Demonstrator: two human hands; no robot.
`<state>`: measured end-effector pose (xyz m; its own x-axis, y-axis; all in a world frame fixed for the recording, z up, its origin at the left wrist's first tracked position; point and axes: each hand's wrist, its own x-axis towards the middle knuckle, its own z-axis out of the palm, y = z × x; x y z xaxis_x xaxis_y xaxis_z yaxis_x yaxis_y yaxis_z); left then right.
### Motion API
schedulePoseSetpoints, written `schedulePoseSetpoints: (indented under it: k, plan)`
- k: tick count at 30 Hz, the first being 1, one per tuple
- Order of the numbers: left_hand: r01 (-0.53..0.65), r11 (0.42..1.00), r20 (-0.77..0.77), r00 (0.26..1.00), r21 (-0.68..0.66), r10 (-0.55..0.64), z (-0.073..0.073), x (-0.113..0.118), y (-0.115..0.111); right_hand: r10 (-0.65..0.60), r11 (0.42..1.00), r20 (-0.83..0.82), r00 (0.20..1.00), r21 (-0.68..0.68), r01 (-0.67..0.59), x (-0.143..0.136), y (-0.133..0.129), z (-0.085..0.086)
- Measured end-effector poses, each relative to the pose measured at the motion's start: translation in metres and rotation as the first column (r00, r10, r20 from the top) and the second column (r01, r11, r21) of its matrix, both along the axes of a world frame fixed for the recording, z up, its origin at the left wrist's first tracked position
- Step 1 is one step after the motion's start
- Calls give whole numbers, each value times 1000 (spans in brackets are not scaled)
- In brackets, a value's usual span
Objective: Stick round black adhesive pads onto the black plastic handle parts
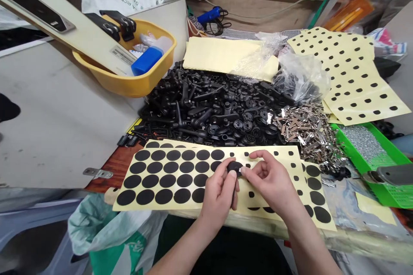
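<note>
My left hand (pixel 217 191) is closed around a black plastic part (pixel 233 166) with a round head, its thumb pressed on the near edge. At the right side of that head, my right hand (pixel 270 177) pinches a small silvery metal piece (pixel 240 172), mostly covered by the fingertips. Both hands are above a pale yellow sheet (pixel 129 204) of black round stickers (pixel 163 196). Large discs fill its left part, and small black dots show on the right. Behind the sheet lies a wide heap of black plastic parts (pixel 200 111).
Metal clips (pixel 305 131) are piled right of the heap, beside a green tray (pixel 382 137) of small shiny pieces. A yellow basket (pixel 124 84) stands back left. More dotted sheets (pixel 351 73), a clear plastic bag (pixel 301 73) and a yellow paper stack (pixel 222 53) lie at the back.
</note>
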<state>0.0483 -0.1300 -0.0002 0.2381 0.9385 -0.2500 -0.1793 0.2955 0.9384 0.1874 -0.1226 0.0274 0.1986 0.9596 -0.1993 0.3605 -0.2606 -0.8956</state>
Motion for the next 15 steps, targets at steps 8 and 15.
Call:
schedulePoseSetpoints:
  k: [8, 15]
  plan:
    - [43, 998, 137, 990, -40, -37, -2, -6, 1, 176, 984, -241, 955, 51, -169, -1, 3, 4]
    - [40, 999, 144, 989, -24, -36, -4, -6, 3, 151, 989, -282, 948, 38, -146, -2, 7, 3]
